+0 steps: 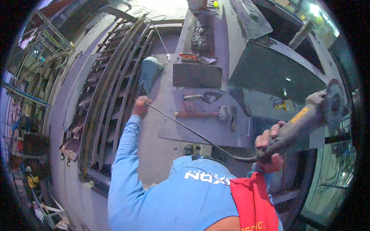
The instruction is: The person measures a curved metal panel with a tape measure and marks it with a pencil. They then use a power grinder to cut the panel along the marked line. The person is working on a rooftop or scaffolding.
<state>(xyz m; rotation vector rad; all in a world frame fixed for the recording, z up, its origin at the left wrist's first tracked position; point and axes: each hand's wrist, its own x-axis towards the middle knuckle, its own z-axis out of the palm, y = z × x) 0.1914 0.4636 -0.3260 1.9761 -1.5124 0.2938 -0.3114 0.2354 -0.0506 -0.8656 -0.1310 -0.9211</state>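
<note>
**Steel bench, grinder held clear off its right edge**

Steel workbench (169, 127) carries a dark plate (197, 75) at its far edge and a hammer (204, 114) mid-top.

Angle grinder (308, 115): yellow-grey body, disc up and away from the torso, probably for safety. Right hand (269, 148) is wrapped tight round its handle.

Left hand (141, 106) is closed on the cable (185, 129) at the bench's left edge, likely managing slack.

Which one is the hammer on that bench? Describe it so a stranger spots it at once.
Start at the flat grey metal bench ahead of the person. Below the dark rectangular steel plate lie two tools; the hammer is the lower one. Unlike the shorter tool above, it has a long reddish handle and a blocky grey head.
</note>
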